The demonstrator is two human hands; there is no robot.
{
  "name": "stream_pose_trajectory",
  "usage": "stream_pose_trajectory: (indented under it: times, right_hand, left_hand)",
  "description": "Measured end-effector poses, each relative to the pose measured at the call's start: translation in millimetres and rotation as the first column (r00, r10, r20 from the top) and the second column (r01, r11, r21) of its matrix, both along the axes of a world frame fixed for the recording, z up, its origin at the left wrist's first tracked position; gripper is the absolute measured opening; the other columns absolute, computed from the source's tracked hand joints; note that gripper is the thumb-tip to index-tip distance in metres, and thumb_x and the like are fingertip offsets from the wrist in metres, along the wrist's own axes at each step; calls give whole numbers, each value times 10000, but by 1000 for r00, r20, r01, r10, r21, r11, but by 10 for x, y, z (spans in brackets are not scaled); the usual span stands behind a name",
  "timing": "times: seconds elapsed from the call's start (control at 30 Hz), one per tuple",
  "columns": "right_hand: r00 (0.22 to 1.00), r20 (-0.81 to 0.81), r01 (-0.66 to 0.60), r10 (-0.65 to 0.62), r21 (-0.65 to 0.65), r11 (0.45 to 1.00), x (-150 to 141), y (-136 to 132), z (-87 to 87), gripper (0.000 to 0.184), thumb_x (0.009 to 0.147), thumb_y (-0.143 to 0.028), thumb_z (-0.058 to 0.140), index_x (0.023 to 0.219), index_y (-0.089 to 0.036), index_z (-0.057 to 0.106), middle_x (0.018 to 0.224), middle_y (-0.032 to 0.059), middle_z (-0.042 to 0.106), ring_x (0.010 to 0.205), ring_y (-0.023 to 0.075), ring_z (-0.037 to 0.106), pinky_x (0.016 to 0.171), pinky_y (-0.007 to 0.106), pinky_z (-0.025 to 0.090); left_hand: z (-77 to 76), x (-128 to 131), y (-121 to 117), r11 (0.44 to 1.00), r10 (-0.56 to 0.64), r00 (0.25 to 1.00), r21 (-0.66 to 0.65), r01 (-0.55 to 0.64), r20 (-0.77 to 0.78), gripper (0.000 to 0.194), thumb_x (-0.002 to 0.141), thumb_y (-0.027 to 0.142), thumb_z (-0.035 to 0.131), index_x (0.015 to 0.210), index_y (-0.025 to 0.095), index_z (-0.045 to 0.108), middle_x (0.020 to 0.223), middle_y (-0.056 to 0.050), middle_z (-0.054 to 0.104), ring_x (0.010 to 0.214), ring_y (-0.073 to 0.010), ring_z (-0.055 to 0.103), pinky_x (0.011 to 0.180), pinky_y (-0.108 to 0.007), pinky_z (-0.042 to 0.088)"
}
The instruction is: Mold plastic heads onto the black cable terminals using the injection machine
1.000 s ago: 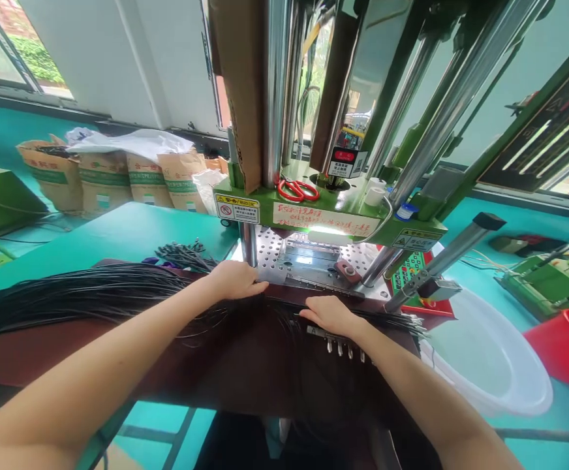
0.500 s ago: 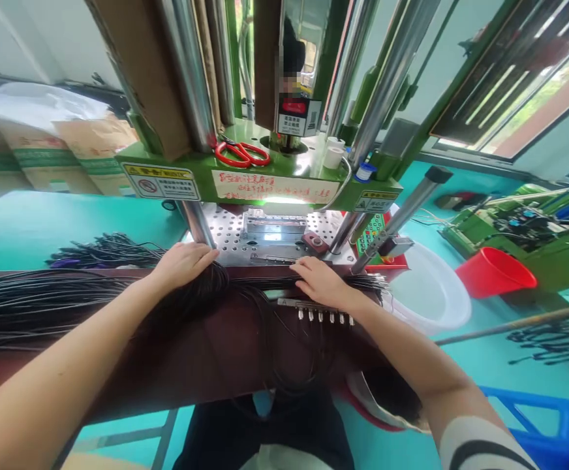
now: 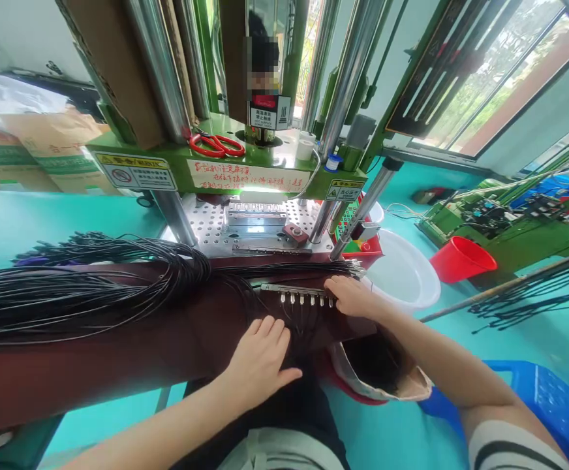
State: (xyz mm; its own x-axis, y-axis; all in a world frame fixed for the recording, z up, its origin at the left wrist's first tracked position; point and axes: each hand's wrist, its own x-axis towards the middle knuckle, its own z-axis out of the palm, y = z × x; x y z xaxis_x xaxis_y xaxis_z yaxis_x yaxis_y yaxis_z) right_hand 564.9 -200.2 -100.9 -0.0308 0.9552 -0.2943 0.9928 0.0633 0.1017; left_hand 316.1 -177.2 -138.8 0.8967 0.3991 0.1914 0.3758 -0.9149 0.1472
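A narrow metal bar (image 3: 297, 289) with several silver connectors pointing down lies near the front of the dark red bench. My right hand (image 3: 355, 297) has its fingers closed on the right end of this bar. Thin black cables (image 3: 301, 320) run down from the connectors toward the bench edge. My left hand (image 3: 261, 356) is open over the front edge, palm down and thumb apart, beside these cables. Behind the bar a bundle of black cables (image 3: 284, 267) stretches across the bench, its pale tips close to my right hand. A large looped cable bundle (image 3: 167, 274) lies to the left.
A green press (image 3: 284, 173) stands behind the bench, with a metal mould (image 3: 255, 219) on its perforated plate. Red-handled scissors (image 3: 216, 145) lie on the press. On the right are a white tub (image 3: 404, 277), a red bucket (image 3: 461, 261) and a lined bin (image 3: 377, 369).
My left hand has left the looped cable bundle and come right and down to the bench's front edge. My right hand has moved from the rear cables to the bar's right end. The view has shifted right.
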Motion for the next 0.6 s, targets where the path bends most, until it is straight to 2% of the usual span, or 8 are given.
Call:
stream_pose_trajectory:
  times: [0.1,0.17,0.27,0.33,0.4,0.47,0.5,0.6]
  right_hand:
    - [990,-102,94,-94,-4,996,50,147,109,318,685,-54,463,953,-174,585,982,95,593,895,243,565,697,294,395]
    - [978,-131,171,-163,56,984,68,274,195,301,684,-58,454,916,-177,604,953,86,616,865,241,578,670,284,391]
    - [967,-170,217,-191,155,964,65,506,330,294,671,-64,458,889,-174,621,939,73,639,860,231,581,679,270,393]
    - [960,-211,232,-186,217,948,48,689,417,317,659,-63,464,905,-179,627,973,58,640,887,214,573,703,253,396]
    - [951,-250,245,-180,264,933,27,898,489,347,653,-64,468,935,-183,631,999,43,639,913,198,564,717,234,401]
    - [942,-284,262,-178,292,920,6,1126,530,366,647,-68,481,959,-177,638,1003,41,643,917,188,561,712,221,406]
    - [938,-298,268,-178,300,915,-3,1241,536,367,645,-71,491,964,-172,643,993,42,647,908,186,565,704,217,408]
    - [928,-331,276,-170,307,911,-18,1558,491,340,655,-74,502,939,-163,666,914,38,666,857,174,581,670,204,411]
  left_hand:
    - [-131,64,-48,998,56,997,-24,-55,50,456,725,518,569,1012,165,588,978,-123,573,879,-281,485,760,-432,382]
    - [-159,88,-41,996,81,991,-34,-78,111,505,728,507,567,1106,172,555,1077,-136,563,969,-311,479,821,-460,369]
    - [-160,145,16,987,152,962,-84,-136,228,574,732,481,565,1198,154,494,1194,-164,522,1116,-351,429,929,-493,308]
    - [-142,215,108,968,228,926,-171,-183,302,600,737,477,555,1224,138,463,1247,-182,487,1193,-360,380,986,-499,258]
    - [-104,316,245,924,316,884,-322,-206,343,680,709,523,567,1239,118,438,1278,-201,461,1244,-367,331,1021,-493,218]
    - [-43,437,409,820,398,864,-541,-186,308,788,643,584,608,1238,100,429,1249,-213,488,1223,-378,361,1013,-484,237]
    - [-5,499,493,730,428,863,-665,-155,269,812,618,605,619,1226,99,435,1211,-209,520,1184,-374,410,990,-470,275]
    - [125,658,727,383,443,873,-923,22,205,689,642,607,597,1125,127,490,1029,-152,628,990,-295,564,858,-383,397]
